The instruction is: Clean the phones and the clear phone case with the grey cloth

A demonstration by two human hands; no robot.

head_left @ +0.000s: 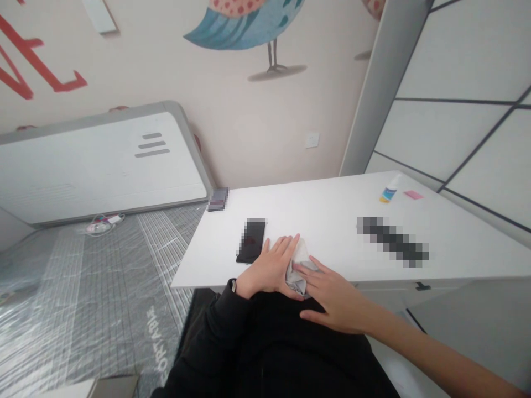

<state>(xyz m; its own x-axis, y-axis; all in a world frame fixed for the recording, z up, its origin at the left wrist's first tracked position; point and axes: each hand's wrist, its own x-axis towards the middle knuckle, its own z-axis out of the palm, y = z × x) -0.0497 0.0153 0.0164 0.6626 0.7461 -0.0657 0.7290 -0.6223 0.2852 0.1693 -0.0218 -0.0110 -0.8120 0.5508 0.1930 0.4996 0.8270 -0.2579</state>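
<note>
White table [323, 210] across the view, with a small blue-labelled bottle [389, 189] and a pink slip [414, 194] toward its far corner and a black smartphone [251, 240] near the front edge. Just beside that, left hand [269, 268] and right hand [336, 296], both spread flat with no pinch, pressing on a crumpled grey cloth [297, 273] bunched between them at the table's edge.
</note>
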